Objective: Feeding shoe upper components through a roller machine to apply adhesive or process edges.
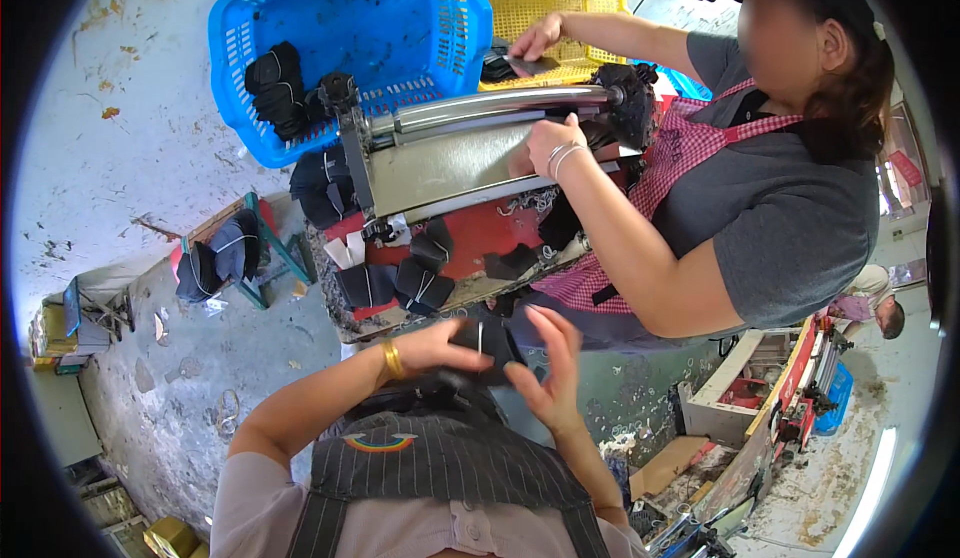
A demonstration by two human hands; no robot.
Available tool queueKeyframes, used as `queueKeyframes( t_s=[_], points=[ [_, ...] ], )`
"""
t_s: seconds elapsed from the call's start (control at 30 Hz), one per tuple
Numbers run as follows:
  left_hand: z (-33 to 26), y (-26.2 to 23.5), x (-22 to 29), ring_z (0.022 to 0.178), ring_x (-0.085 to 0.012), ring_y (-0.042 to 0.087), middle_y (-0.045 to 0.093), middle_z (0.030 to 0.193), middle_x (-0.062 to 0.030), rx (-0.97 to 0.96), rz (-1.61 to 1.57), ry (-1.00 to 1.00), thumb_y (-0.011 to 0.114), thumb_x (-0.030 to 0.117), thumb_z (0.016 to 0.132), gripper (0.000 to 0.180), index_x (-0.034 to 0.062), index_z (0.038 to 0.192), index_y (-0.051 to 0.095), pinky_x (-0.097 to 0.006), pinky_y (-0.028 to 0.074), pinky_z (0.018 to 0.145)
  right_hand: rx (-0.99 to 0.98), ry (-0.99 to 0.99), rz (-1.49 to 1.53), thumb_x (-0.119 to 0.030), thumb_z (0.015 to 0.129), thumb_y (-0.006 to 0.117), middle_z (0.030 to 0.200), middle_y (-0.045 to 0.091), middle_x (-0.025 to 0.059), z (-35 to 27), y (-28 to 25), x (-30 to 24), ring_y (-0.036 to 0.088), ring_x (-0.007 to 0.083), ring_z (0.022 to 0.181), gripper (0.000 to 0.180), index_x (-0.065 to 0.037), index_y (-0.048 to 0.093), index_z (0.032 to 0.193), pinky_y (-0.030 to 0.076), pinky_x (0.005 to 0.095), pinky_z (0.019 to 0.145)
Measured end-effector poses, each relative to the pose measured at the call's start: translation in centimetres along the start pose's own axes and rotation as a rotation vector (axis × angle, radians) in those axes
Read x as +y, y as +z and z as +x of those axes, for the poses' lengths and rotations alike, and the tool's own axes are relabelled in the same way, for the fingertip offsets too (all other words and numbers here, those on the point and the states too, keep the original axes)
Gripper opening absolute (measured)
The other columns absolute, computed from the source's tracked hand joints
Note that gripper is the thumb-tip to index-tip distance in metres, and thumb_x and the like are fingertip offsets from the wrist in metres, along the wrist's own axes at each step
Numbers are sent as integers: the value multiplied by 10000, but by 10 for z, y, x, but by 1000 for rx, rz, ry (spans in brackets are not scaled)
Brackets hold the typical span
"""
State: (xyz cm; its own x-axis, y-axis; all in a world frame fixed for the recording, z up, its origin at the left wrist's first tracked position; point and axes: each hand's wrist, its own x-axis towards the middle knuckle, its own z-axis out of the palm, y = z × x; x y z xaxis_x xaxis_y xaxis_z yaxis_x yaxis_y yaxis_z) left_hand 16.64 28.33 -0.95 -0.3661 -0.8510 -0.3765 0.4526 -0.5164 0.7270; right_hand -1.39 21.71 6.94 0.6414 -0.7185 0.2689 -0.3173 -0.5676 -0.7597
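- The left grip (447,346), just below the center of the frame, is clasped on a banded black bundle (490,342), apparently of stacked cloth pieces; motion blurs its outline.
- The right grip (551,378) is released, fingers spread, at the bundle's right side; whether its thumb touches the bundle, I cannot tell.
- A gold bracelet (394,360) circles the left wrist, and a dark pinstriped apron (420,466) fills the lower center.
- Just above the left grip, the red-topped counter (500,226) carries more black bundles (367,286) tied with white bands.
- On the counter, at upper center, stands a machine with a shiny metal roller (500,108) and a flat metal plate (445,170).
- At upper right, a co-worker rests one hand (557,148) at the plate and holds a dark flat piece (533,65) over the yellow basket (590,0) with the other.
- A blue basket (400,40) at upper left contains dark bundles (277,88).
- At left of center, a green-legged stool (280,238) bears dark banded bundles (237,245).
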Motion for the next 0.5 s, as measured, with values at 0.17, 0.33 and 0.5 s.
queueKeyframes(
  t_s=[0.17,0.33,0.5],
  points=[
    [-45,8,7,1030,-121,467,505,1076,-62,-224,322,-113,702,213,761,561,14,1208,426,-262,413,844,-439,38,382,-140,770,661,1044,576,131,-26,21,3,552,258,932,388,-15,553,1122,430,341,817],
    [-73,22,-3,907,-76,493,493,1002,-24,-93,149,-170,650,301,822,425,31,1103,478,-227,419,763,-323,182,531,-87,780,650,825,555,54,-38,37,-4,540,142,806,177,-19,562,917,436,264,727],
    [-79,33,8,902,-51,487,508,970,11,-108,6,-182,632,255,838,378,62,1122,476,-208,410,759,-455,409,856,-96,822,618,743,443,-39,-33,42,5,434,47,728,161,-72,459,808,385,205,664]
  ],
)
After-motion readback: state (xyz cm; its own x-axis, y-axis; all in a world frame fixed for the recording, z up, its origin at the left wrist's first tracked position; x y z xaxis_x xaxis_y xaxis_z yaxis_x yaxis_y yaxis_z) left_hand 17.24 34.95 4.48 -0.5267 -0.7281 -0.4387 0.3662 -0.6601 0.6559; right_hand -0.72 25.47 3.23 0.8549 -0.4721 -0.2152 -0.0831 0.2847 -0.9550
